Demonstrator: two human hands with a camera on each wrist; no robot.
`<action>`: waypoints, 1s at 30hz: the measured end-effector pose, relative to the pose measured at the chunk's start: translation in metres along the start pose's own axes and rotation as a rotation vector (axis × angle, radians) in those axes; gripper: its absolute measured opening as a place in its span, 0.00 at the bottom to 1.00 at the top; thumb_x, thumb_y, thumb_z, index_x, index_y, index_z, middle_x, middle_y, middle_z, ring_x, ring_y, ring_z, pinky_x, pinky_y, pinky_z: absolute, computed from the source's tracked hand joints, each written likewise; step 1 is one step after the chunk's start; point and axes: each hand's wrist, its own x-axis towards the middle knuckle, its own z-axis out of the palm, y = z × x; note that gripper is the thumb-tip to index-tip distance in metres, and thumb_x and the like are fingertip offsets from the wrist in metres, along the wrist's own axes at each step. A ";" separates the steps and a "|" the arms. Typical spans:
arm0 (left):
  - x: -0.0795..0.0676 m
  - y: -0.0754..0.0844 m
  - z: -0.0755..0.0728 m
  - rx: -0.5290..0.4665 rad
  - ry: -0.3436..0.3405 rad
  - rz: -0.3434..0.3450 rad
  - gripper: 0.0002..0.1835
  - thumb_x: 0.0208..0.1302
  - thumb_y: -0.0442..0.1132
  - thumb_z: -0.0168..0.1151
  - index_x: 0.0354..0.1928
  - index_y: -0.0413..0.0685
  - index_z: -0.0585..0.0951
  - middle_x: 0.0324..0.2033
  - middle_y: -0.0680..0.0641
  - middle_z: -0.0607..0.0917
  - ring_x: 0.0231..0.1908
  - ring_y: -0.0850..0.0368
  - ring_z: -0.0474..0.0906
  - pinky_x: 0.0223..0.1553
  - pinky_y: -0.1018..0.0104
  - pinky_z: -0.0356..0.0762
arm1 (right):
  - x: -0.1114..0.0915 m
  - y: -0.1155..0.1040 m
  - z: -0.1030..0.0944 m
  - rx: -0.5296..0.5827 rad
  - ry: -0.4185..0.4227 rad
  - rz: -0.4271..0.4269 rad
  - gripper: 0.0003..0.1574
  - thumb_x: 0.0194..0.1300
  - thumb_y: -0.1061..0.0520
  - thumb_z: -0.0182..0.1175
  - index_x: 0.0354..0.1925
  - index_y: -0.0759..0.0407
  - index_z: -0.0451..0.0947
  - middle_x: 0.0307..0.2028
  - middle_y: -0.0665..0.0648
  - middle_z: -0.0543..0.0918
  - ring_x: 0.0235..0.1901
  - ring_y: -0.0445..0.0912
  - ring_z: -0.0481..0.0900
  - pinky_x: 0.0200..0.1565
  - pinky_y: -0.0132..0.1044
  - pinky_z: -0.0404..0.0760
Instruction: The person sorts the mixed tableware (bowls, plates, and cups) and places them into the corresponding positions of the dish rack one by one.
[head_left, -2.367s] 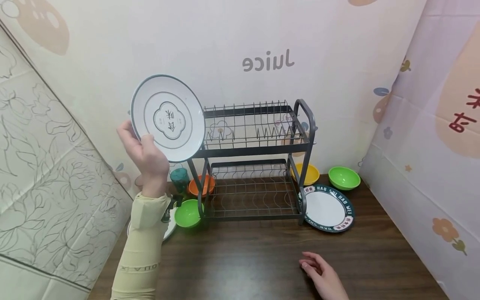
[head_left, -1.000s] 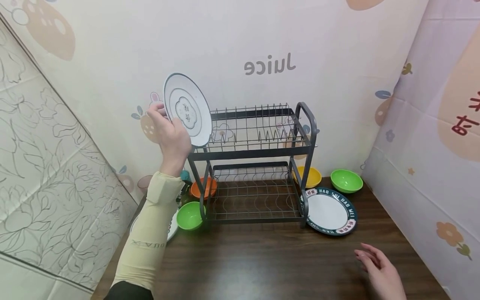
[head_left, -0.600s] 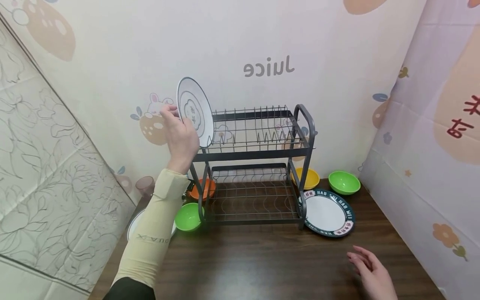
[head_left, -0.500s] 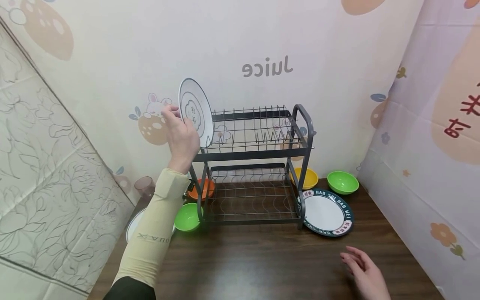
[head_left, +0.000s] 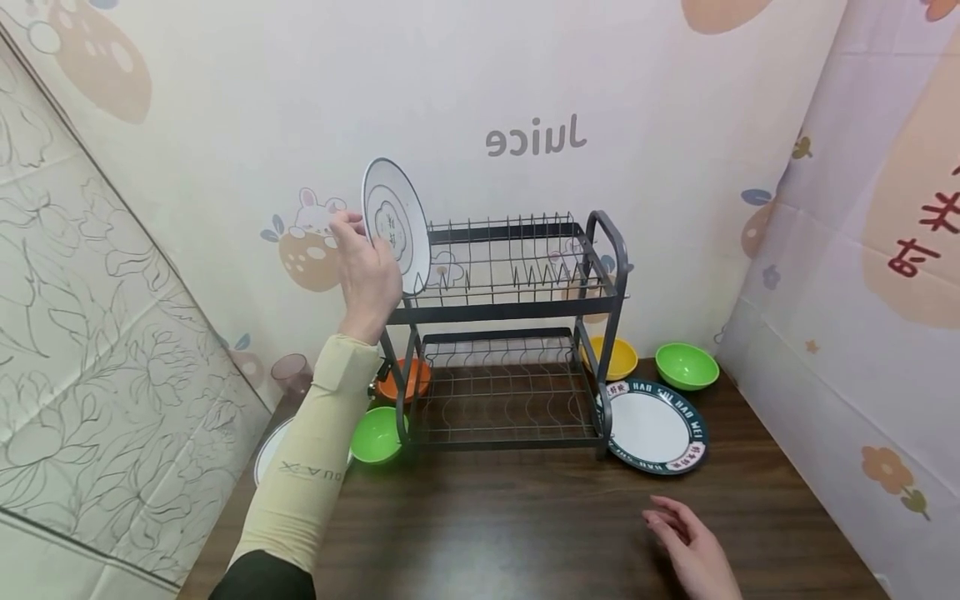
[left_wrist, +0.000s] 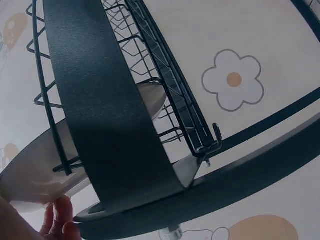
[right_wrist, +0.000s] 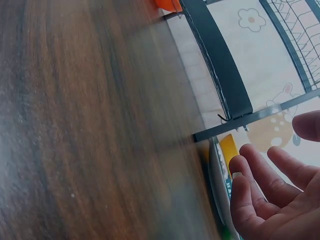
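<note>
A white plate (head_left: 397,229) with a thin dark rim and printed characters stands nearly on edge at the left end of the rack's upper tier. My left hand (head_left: 366,271) pinches its left edge, thumb on the printed face. In the left wrist view the plate (left_wrist: 40,170) reaches in behind the front bar of the black two-tier dish rack (head_left: 502,310), with fingertips at its underside. My right hand (head_left: 693,550) hovers over the table's right front, holding nothing, its fingers loosely bent; in the right wrist view the hand (right_wrist: 280,200) shows with fingers apart.
Right of the rack lie a green-rimmed plate (head_left: 651,425), a yellow bowl (head_left: 619,360) and a green bowl (head_left: 686,367). At left are a green bowl (head_left: 377,437), an orange bowl (head_left: 415,379), a pinkish cup (head_left: 291,373) and a white plate (head_left: 266,450) partly behind the sleeve.
My left hand has carried the plate rightward to the rack's upper tier, turning it more edge-on. The right hand moved right at first, then back left.
</note>
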 end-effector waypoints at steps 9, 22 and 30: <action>-0.001 -0.006 0.004 0.028 -0.016 -0.009 0.19 0.74 0.36 0.40 0.64 0.50 0.57 0.50 0.45 0.73 0.46 0.49 0.75 0.42 0.60 0.73 | 0.001 0.005 0.005 -0.006 -0.017 0.013 0.29 0.77 0.51 0.50 0.67 0.69 0.64 0.53 0.67 0.81 0.52 0.56 0.80 0.46 0.46 0.81; -0.001 -0.014 0.005 0.112 -0.040 0.009 0.25 0.66 0.33 0.51 0.64 0.49 0.61 0.54 0.45 0.72 0.56 0.50 0.66 0.55 0.59 0.66 | -0.004 0.004 0.023 0.019 -0.049 -0.025 0.22 0.75 0.58 0.53 0.62 0.69 0.71 0.46 0.60 0.85 0.45 0.52 0.83 0.43 0.43 0.81; -0.005 -0.019 0.008 0.157 -0.036 -0.020 0.27 0.63 0.31 0.54 0.65 0.45 0.62 0.57 0.42 0.73 0.58 0.48 0.62 0.57 0.57 0.65 | -0.007 0.003 0.030 0.028 -0.084 -0.036 0.19 0.74 0.61 0.53 0.59 0.68 0.73 0.43 0.58 0.86 0.43 0.51 0.83 0.43 0.45 0.81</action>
